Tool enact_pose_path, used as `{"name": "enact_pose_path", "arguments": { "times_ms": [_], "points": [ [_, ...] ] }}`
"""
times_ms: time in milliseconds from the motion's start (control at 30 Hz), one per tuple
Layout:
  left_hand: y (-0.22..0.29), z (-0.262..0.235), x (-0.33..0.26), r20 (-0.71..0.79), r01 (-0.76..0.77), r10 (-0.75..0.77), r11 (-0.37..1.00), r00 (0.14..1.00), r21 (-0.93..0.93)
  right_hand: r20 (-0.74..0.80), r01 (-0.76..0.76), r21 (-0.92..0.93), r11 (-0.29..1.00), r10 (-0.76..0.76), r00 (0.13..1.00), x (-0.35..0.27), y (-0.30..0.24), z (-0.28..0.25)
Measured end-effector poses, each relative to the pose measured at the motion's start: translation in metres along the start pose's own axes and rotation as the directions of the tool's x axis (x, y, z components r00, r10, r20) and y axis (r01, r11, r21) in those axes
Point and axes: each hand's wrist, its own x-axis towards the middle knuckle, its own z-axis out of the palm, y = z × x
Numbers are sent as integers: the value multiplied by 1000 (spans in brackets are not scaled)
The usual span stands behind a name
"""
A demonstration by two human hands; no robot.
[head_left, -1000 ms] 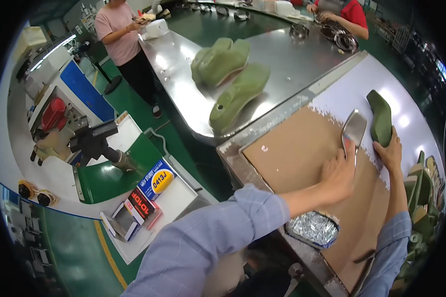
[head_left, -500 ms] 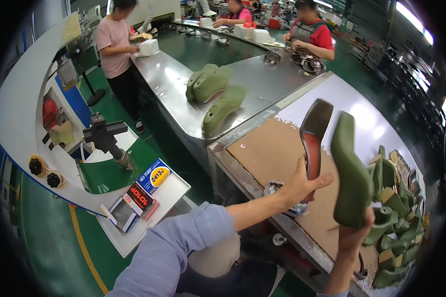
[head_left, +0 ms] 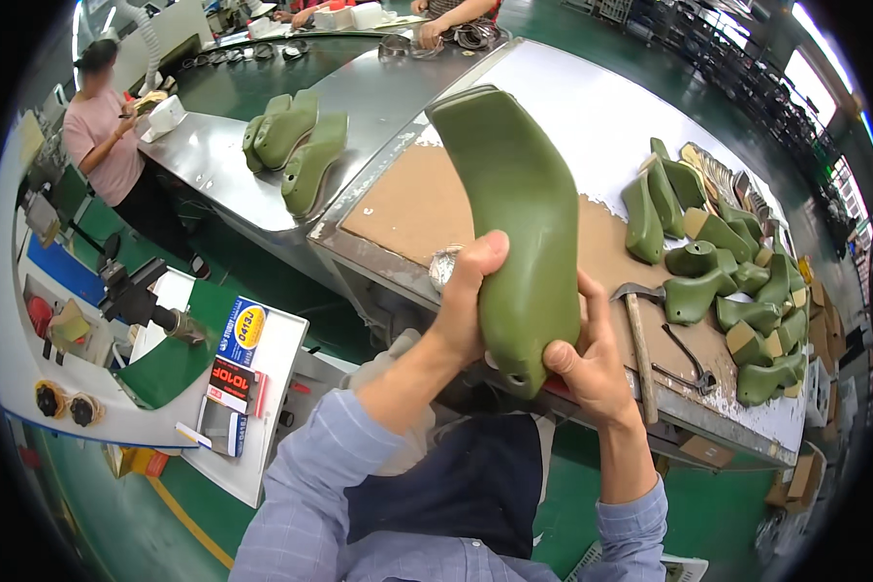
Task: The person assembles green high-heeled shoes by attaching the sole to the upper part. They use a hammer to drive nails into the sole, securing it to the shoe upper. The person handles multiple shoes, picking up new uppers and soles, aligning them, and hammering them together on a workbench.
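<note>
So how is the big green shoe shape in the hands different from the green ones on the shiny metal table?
The green shoe form is held up off the bench by the left hand and right hand; the three forms on the metal table lie untouched. The held one stands on end; those lie flat, close together. It looks far bigger, being nearer the camera. All share the same olive green and smooth foot shape.

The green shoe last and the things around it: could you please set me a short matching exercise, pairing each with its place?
Things:
1. green shoe last
2. hammer
3. pile of green lasts
4. three green lasts

Places:
A. on the steel conveyor table
B. heaped at the bench's right end
C. held up in both hands
D. lying on the cardboard bench top

Pairs: 1-C, 2-D, 3-B, 4-A
</note>
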Motion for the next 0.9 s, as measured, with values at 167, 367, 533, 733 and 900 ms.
{"name": "enact_pose_path", "arguments": {
  "times_ms": [167,367,533,733,900],
  "points": [
    [31,-22,-4,-150,-261,238,952,960,-158,160,402,-773,491,-462,872,-8,46,-28],
    [18,-105,-56,-492,8,77,986,867,168,309,436,-837,331,-370,876,-11,77,-21],
    [49,-95,-7,73,-103,144,219,987,970,290,408,-858,312,-363,886,-23,97,-18],
    [-15,-100,165,-60,17,-199,-213,978,977,248,372,-874,312,-371,895,-19,90,-6],
    [-55,-113,215,-144,56,-240,-339,960,939,202,334,-900,281,-409,890,-21,88,-4]
  ]
}}
